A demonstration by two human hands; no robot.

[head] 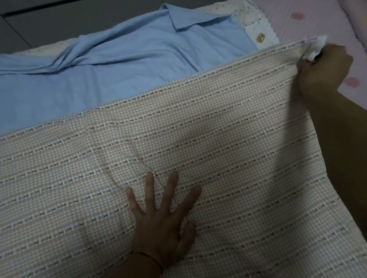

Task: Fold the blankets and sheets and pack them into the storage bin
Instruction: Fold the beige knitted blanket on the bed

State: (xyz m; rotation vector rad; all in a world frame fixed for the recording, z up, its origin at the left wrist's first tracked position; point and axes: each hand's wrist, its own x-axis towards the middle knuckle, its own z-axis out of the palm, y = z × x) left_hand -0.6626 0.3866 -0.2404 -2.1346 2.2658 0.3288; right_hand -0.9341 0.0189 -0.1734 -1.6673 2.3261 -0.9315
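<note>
A blue sheet lies crumpled at the far left of the bed. The checked blanket spreads over it, long axis running lower-left to upper-right. The left hand presses it flat, fingers spread. The right hand pinches the far right corner, nearest for the next fold.

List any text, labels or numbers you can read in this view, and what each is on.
None can be read.
White tag at the corner of the checked blanket, pinched by the right hand: too blurred to show any print.
Small yellow button on the white quilt edge: no legible marking.
Blue sheet and pink bedsheet: pattern only, no words.
</note>
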